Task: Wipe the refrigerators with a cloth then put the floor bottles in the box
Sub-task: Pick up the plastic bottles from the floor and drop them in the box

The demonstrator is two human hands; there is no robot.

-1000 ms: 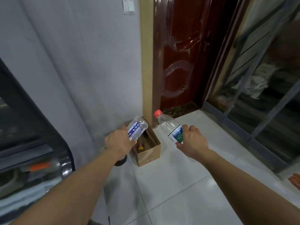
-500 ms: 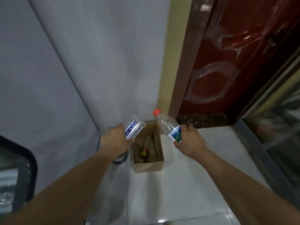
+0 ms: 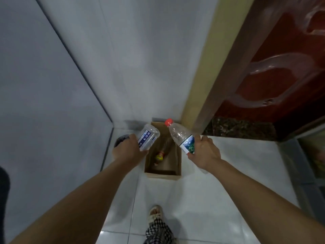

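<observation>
- It looks like the bottle part, near its end; no fridge or cloth shows (wiping cannot be judged).
- 3 bottles, 1 box [image 3: 163,174]: 1 bottle in the box [image 3: 161,154]; the left hand [image 3: 127,151] grips the blue-label bottle [image 3: 147,139], the right hand [image 3: 204,153] grips the red-cap bottle [image 3: 179,136], both just above the box.
- Left to do: drop these 2 in.

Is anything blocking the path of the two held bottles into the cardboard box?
Nothing visible does. The box stands open-topped, with one bottle lying inside and room beside it. The left hand holds the blue-label bottle over its left edge; the right hand holds the red-capped bottle over its right.
</observation>
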